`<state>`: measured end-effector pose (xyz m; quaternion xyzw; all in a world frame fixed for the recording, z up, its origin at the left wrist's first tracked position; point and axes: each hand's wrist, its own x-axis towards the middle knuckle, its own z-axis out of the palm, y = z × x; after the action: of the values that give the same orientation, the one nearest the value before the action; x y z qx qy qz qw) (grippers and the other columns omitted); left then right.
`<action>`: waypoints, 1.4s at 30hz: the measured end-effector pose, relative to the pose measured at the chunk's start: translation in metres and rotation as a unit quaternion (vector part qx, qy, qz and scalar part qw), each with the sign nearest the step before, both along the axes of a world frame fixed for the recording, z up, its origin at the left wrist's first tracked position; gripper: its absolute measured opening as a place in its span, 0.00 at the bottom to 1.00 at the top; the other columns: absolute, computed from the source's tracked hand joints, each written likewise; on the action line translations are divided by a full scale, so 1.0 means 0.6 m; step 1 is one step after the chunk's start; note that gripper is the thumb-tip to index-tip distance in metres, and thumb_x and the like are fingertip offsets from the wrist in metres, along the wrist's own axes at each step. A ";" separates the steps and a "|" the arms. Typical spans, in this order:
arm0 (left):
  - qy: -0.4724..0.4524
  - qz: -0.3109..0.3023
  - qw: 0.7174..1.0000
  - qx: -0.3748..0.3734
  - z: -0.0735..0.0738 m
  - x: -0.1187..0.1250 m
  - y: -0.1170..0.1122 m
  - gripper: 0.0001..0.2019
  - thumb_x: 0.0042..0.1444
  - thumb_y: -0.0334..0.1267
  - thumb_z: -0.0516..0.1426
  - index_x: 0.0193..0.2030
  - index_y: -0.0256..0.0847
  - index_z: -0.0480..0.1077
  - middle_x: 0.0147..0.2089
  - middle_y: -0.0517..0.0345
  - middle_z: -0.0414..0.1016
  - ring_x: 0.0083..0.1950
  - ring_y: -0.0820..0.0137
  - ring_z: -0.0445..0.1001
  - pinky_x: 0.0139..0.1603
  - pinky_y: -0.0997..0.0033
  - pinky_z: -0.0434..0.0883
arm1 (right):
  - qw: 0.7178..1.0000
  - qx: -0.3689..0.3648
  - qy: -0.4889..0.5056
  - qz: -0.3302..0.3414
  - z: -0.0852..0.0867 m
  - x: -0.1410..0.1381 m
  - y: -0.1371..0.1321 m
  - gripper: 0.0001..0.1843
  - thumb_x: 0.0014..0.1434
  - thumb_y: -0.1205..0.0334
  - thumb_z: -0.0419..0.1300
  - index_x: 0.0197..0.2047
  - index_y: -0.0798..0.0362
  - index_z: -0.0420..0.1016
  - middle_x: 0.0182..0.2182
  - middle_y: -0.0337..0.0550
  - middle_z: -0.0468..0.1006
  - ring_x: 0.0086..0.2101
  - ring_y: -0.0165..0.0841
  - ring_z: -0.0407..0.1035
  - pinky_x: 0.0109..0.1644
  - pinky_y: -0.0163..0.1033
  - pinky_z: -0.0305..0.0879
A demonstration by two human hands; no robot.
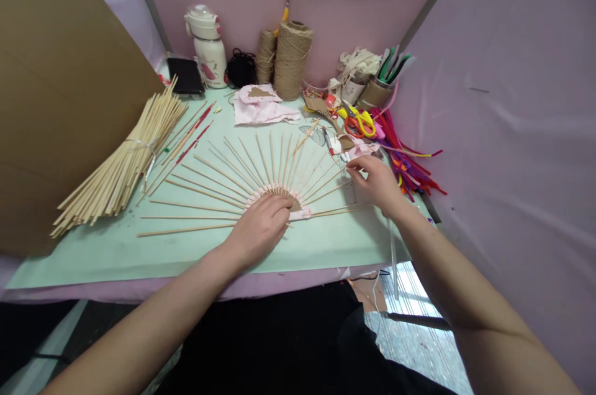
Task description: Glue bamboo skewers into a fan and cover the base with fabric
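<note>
A fan of thin wooden sticks spreads in a half circle on the table, their inner ends set around a cardboard half disc edged with pink-and-white patterned cloth. My left hand lies over the middle of the half disc, fingers flat on it and covering part of it. On the right side of the fan, my right hand pinches the outer end of one wooden stick between thumb and fingers. Its fingertips are close to a scrap of pink cloth.
A tied bundle of sticks leans at left beside a large cardboard sheet. Along the back stand a white bottle, twine spools and a pen holder. Scissors and coloured pipe cleaners lie at right.
</note>
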<state>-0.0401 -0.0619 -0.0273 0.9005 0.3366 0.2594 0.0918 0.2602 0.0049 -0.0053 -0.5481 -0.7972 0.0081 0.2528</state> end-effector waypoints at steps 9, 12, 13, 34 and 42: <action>0.035 0.094 0.994 -0.044 0.067 0.032 0.019 0.07 0.61 0.30 0.51 0.35 0.39 0.70 0.40 0.50 0.77 0.46 0.61 0.74 0.48 0.57 0.71 | 0.975 -0.152 -0.060 -0.151 0.010 0.046 0.045 0.09 0.57 0.62 0.58 0.36 0.54 0.81 0.34 0.47 0.82 0.34 0.37 0.72 0.37 0.38 0.61; 0.111 0.099 0.988 -0.044 0.088 0.088 0.062 0.08 0.61 0.31 0.51 0.34 0.38 0.71 0.38 0.48 0.77 0.45 0.58 0.75 0.44 0.57 0.70 | 0.967 -0.176 -0.069 -0.170 0.009 0.045 0.056 0.10 0.57 0.60 0.60 0.34 0.55 0.82 0.34 0.48 0.82 0.33 0.36 0.72 0.35 0.37 0.61; 0.134 0.095 0.985 -0.045 0.090 0.108 0.077 0.08 0.60 0.29 0.51 0.35 0.38 0.72 0.38 0.47 0.77 0.45 0.57 0.75 0.44 0.58 0.70 | 0.964 -0.183 -0.071 -0.177 0.008 0.044 0.059 0.10 0.56 0.60 0.60 0.34 0.55 0.82 0.34 0.48 0.82 0.33 0.35 0.72 0.34 0.36 0.60; 0.203 0.111 0.971 -0.065 0.046 0.198 0.130 0.13 0.59 0.27 0.49 0.43 0.33 0.74 0.43 0.40 0.78 0.47 0.55 0.77 0.45 0.60 0.71 | 0.956 -0.228 -0.037 -0.182 -0.001 0.027 0.075 0.07 0.51 0.62 0.63 0.27 0.55 0.80 0.25 0.43 0.81 0.29 0.33 0.72 0.31 0.34 0.59; 0.195 0.112 0.972 -0.063 0.042 0.198 0.130 0.12 0.60 0.28 0.49 0.43 0.34 0.74 0.43 0.41 0.78 0.48 0.56 0.76 0.46 0.60 0.70 | 0.958 -0.236 -0.025 -0.163 0.003 0.022 0.066 0.06 0.51 0.62 0.64 0.27 0.55 0.80 0.25 0.42 0.81 0.28 0.32 0.71 0.31 0.33 0.59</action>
<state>0.0784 0.0164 -0.0020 0.8826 0.4627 0.0656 0.0508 0.2733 0.0445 -0.0035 -0.7150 -0.6782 0.1411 0.0943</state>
